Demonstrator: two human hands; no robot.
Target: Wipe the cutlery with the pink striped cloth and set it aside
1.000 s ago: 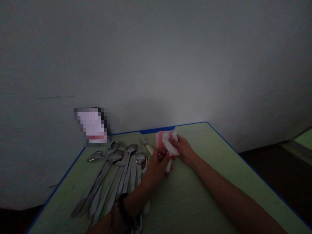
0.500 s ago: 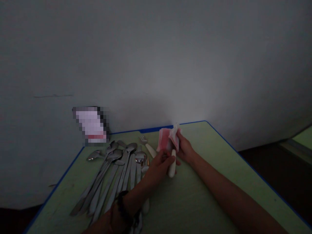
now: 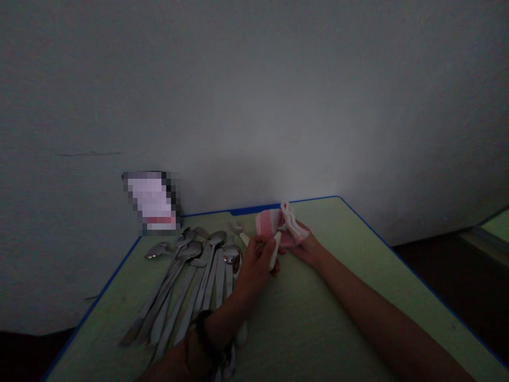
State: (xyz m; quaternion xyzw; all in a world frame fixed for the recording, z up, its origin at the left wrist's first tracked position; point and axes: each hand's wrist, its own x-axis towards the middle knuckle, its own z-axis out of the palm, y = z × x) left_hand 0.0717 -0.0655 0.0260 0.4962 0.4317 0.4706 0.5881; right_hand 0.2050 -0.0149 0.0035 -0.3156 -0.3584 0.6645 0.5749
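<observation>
My left hand (image 3: 254, 262) is closed around the white handle of a utensil (image 3: 274, 253) and holds it upright over the green table (image 3: 318, 318). My right hand (image 3: 304, 245) grips a pink and white cloth (image 3: 278, 225) bunched around the utensil's upper end, which is hidden. A dark band sits on my left wrist. To the left of my hands lie several steel spoons (image 3: 191, 281) in a loose pile. A fork with a white handle (image 3: 239, 232) lies behind my left hand.
The table has a blue edge (image 3: 254, 208) and stands against a plain grey wall. A blurred pale object (image 3: 151, 201) stands at the table's far left corner. Dark floor shows to the right of the table.
The cloth has shifted up and to the right around the utensil's end, and my left hand has turned the white handle slightly. The spoons have not moved.
</observation>
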